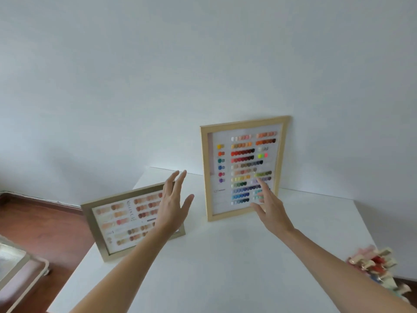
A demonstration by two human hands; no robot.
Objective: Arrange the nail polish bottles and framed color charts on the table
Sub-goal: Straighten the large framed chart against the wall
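Nearest the camera, two bare forearms reach forward over a white table [216,267], which fills the lower middle of the view. At the table's right edge, close in, lies a blurred heap of small pink, red, cream and blue pieces [374,265]; what they are cannot be told, and no nail polish bottles can be made out anywhere. Off the left edge, lower down, a tray [20,265] with a pale rim stands over a red-brown floor [42,224]; what it holds is too blurred to read. Farther in, the left hand [173,204] is spread wide, fingers straight and apart, holding nothing. It hangs in front of the right end of the low chart [126,222], a landscape frame with a dull gold rim and rows of beige, peach and brown swatches, standing tilted back near the table's left edge; the hand and wrist hide the frame's right side, and whether they touch it cannot be told. The right hand [270,211] is also open, fingers loosely spread, holding nothing, and covers the lower right corner of the tall chart [243,168]; contact there is unclear. That chart, in a pale wood frame with rows of many-coloured swatches, stands upright on its short side, leaning against the white wall [203,75] at the back of the table. The two charts stand apart, with bare tabletop between them.
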